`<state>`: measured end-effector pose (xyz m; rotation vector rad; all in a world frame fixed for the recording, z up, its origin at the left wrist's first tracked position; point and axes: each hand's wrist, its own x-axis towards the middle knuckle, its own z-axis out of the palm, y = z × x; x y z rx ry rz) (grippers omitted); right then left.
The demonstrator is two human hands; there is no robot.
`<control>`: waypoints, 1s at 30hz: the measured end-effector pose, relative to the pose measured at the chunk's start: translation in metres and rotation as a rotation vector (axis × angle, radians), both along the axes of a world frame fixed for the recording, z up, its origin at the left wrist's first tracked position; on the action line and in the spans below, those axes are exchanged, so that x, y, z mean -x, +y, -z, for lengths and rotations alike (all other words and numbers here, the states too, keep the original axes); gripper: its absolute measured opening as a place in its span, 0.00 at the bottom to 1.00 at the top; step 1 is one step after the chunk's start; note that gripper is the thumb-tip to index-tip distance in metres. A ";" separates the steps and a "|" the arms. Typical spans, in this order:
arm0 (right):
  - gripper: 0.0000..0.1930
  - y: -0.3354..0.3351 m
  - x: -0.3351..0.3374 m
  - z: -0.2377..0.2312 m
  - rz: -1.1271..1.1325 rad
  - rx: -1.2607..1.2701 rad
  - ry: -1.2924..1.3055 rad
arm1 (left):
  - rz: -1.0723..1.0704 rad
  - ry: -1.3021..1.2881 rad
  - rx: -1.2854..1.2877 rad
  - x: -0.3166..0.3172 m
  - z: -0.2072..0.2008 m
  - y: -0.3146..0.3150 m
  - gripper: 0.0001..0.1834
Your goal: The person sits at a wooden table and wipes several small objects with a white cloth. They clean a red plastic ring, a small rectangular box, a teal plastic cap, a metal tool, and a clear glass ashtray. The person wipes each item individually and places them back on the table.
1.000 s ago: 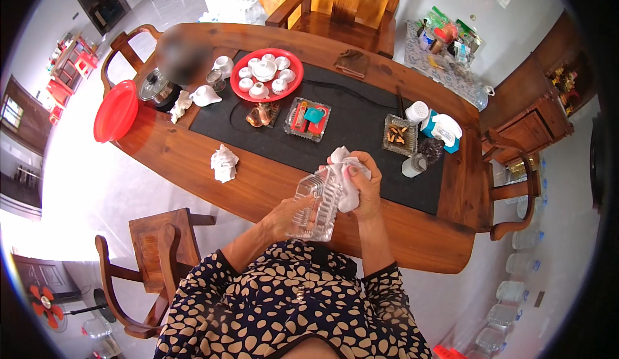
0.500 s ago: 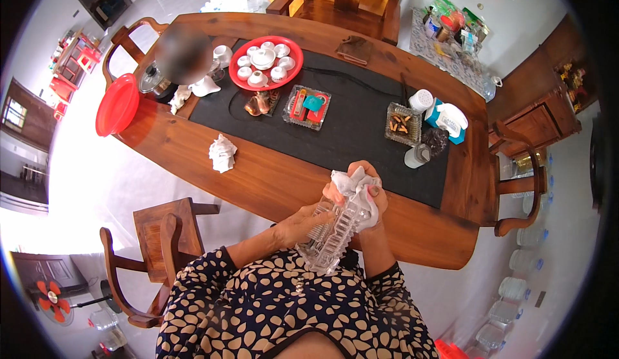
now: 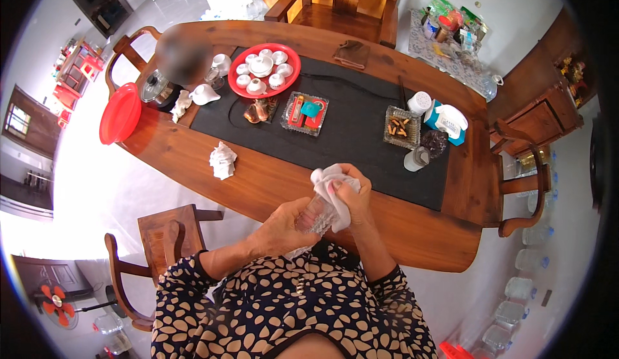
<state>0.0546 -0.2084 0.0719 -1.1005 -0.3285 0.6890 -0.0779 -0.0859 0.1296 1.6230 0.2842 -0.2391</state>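
Observation:
Close in front of my body, a clear ribbed glass ashtray [image 3: 314,219] is tilted in the air by the table's near edge. My left hand [image 3: 278,230] is closed round its side. With closed fingers my right hand [image 3: 358,205] presses a crumpled white tissue [image 3: 325,181] over the far end of the glass. The tissue and fingers hide part of the ashtray. Beyond my hands, a similar glass ashtray [image 3: 393,138] holds several cigarette butts. A glass dish [image 3: 286,125] with red packets and a teal object lies on the black table mat [image 3: 351,149].
On the wooden table [image 3: 264,191] are a crumpled white tissue [image 3: 223,161], a red tray [image 3: 293,88] of white teaware, a red basin [image 3: 121,115] and a pot [image 3: 155,89]. A tissue pack [image 3: 448,124] and white canister [image 3: 416,158] stand right. A wooden chair [image 3: 169,233] is lower left.
The ashtray has turned and come down a little between my hands. My left hand now wraps more of its side, and the tissue has shifted to the far end.

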 end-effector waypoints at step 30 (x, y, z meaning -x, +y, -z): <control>0.14 0.037 -0.002 -0.011 0.417 0.174 -0.529 | -0.408 -0.399 0.283 0.005 0.036 0.011 0.21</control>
